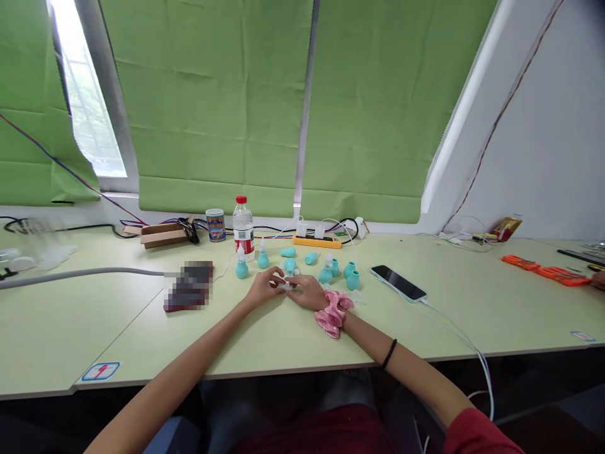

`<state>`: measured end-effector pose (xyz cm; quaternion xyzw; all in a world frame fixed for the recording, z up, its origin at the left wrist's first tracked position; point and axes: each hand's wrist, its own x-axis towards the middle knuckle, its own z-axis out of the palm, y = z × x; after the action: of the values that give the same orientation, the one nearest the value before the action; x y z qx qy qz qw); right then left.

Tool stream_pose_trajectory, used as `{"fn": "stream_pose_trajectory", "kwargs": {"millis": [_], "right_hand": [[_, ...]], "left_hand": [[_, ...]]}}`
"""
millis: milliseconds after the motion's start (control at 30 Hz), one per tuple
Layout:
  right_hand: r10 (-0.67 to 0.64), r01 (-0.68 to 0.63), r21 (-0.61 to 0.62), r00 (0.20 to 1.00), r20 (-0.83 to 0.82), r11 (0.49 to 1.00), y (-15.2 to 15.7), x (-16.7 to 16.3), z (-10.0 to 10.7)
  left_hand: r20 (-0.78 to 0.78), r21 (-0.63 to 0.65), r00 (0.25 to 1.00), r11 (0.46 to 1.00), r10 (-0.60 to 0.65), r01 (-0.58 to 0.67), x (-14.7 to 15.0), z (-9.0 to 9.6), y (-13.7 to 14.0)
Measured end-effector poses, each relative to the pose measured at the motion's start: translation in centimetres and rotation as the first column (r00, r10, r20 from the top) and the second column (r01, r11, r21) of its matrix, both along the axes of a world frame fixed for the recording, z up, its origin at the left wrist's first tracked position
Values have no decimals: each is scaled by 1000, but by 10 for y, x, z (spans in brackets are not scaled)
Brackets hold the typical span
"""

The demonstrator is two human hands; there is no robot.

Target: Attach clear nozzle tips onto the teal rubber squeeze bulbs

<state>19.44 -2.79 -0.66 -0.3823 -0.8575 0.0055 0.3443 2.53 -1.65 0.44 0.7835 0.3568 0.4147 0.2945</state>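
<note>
My left hand (265, 287) and my right hand (306, 292) meet over the table, fingertips pinched on a small clear plastic piece (286, 286). Its exact shape is partly hidden by the fingers. Just beyond them lies a teal squeeze bulb (290, 265). To the left, two teal bulbs with clear nozzles (242, 270) stand upright. Several more bulbs (353, 280) stand right of my right hand, some with open necks. Two other teal pieces (288, 252) lie on their sides farther back. A loose clear part (356, 296) rests near my right wrist, which wears a pink bow.
Behind the bulbs are a red-capped water bottle (244, 230), a can (216, 226) and an orange power strip (316, 241). A charging phone (398, 283) lies right; a dark pixelated object (190, 287) lies left. Another person's hand (599, 280) shows at the right edge near orange cases (562, 275).
</note>
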Motion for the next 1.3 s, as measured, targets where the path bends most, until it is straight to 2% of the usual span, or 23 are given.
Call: {"fn": "stream_pose_trajectory", "kwargs": {"millis": [100,167,300,533,867,1067,1300], "right_hand": [[21,-19,18,992,-125,1000,0,-1,0],[44,-37,45,987,-157,998,-1,-2,1],[38,-31,46,989,-144,998,-5,-2,4],[65,-61,36,991,-118,997,-9,-3,6],[108,-89,119,981,-163,989,-7,-3,3],[107,-87,139,983,-147,986,-7,-2,4],[104,-84,148,985,-138,985,-8,-3,3]], "left_hand": [[31,61,999,998,9,-11,1,1,0],[4,48,1000,999,-5,5,2,2,-1],[-79,-53,995,997,-60,55,1,3,-1],[-118,-80,991,995,-62,53,-3,4,2],[-21,-154,994,983,-107,102,-3,4,2],[63,-230,977,950,-202,211,-6,2,6],[67,-230,978,950,-199,209,-7,2,7]]}}
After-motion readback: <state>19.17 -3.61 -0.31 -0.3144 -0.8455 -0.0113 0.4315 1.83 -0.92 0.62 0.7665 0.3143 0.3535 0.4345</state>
